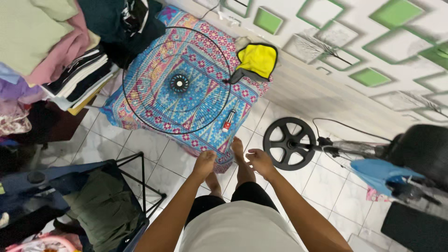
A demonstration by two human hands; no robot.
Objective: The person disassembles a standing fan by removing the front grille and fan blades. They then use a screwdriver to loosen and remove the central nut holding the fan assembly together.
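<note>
A white tiled floor (154, 149) beneath a wall patterned with green squares; a mattress under a patterned blue-and-pink cloth (140, 105) lies against the wall. At far left, stacked folded clothes (70, 60) and a dark folding chair (107, 196) heaped with garments. On the cloth rests a round wire fan guard (177, 79), lying flat and detached, with a small red-and-white tube (228, 120) just beside its rim and a yellow-and-grey pouch (255, 60) nearer the wall. The left hand (205, 163) is curled loosely at the near edge of the cloth, fingers together, holding nothing visible. The right hand (260, 161) hovers open and empty, fingers apart, just beside the person's bare foot (238, 149). At right, the fan's round base (289, 143) and pole lie on the floor, well apart from the guard. Judged from this layout, the fan stands disassembled: guard off, stand laid down, neither part in hand.
</note>
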